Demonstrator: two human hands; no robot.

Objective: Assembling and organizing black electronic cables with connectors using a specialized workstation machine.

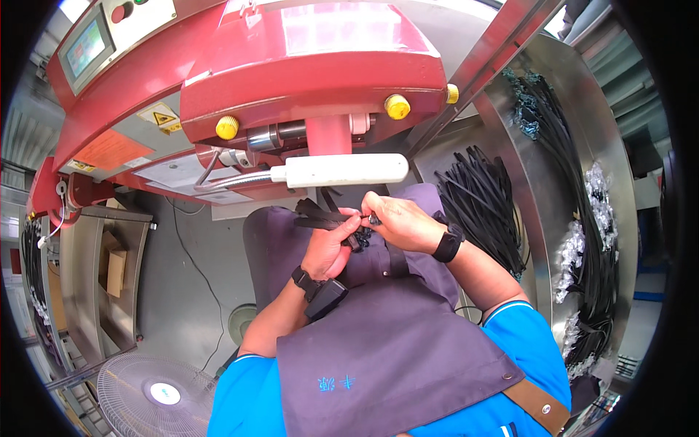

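Observation:
Over my lap, my left hand [331, 244] is closed round a bundle of black strips [314, 215], which look like zipper tapes. Their flat ends fan out to the left, and small dark bits hang below the fingers. My right hand [408, 224] meets the left at the fingertips, pinching a small dark end of one strip. Exactly what sits between those fingertips is too small to make out. Just above both hands is a white lamp bar [346, 170], fixed to a red machine [313, 73]. A purple apron [378, 320] covers my lap.
Beside my right arm, a metal trough [502, 138] holds long black strips [484, 204], some with clear plastic bits. A control screen [86, 51] is on the machine's left. At lower left stands a fan [156, 393]; a cable [196, 273] crosses the floor near a metal cart [109, 277].

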